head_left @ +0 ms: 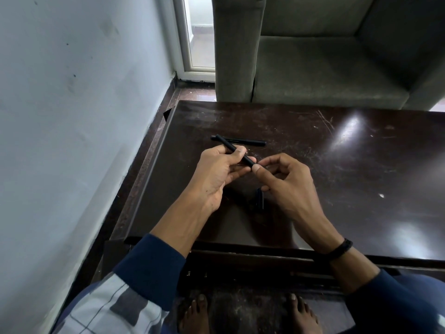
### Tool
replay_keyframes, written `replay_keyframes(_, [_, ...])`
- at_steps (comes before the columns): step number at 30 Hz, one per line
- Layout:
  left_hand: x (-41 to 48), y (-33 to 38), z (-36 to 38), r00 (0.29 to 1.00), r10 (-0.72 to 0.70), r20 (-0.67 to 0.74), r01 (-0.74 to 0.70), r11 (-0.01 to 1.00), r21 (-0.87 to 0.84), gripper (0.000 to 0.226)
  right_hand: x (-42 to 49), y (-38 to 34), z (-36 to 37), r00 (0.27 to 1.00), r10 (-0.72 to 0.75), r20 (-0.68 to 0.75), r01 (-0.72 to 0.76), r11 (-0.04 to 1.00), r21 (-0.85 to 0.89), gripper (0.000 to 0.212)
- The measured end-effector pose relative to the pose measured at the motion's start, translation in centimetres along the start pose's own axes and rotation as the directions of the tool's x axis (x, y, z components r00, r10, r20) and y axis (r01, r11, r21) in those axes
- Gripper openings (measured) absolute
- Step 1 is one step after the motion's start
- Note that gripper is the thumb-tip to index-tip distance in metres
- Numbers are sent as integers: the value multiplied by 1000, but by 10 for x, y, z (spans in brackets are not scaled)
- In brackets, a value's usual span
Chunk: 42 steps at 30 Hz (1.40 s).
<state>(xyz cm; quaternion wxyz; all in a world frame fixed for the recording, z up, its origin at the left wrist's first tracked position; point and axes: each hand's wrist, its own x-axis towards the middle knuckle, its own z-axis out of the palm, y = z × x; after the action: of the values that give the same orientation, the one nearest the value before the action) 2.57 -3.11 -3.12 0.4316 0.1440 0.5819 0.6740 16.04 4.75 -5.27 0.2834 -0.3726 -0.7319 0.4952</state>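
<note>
Pen work looks midway: left hand grips a black pen over the worktop, and right hand pinches its near end. A small dark piece lies below, probably still to fit, and a second pen waits just behind. The worktop's left edge and the wall are near, with free room on the right.

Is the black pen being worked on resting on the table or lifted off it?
Lifted: the left hand grips the black pen mid-shaft above the table, the right hand pinching its near end.
</note>
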Motion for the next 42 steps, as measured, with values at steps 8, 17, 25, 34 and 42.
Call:
replay_keyframes(8, [0, 0, 1, 1000, -5, -1, 5, 1000, 2, 16, -1, -2, 0, 1000, 9, -4, -9, 1000, -9, 6])
replay_keyframes(17, [0, -1, 1, 1000, -5, -4, 5, 1000, -1, 15, -1, -3, -1, 1000, 12, -6, -12, 1000, 0, 6])
replay_keyframes(25, [1, -1, 0, 1000, -8, -10, 9, 1000, 10, 16, -2, -3, -1, 1000, 13, 5, -13, 1000, -3, 6])
replay_keyframes(34, [1, -1, 1, 1000, -9, -10, 9, 1000, 16, 16, -1, -3, -1, 1000, 2, 3, -2, 1000, -18, 6])
replay_keyframes(42, [1, -1, 0, 1000, -7, -9, 7, 1000, 10, 16, -2, -2, -1, 1000, -2, -5, 2, 1000, -21, 6])
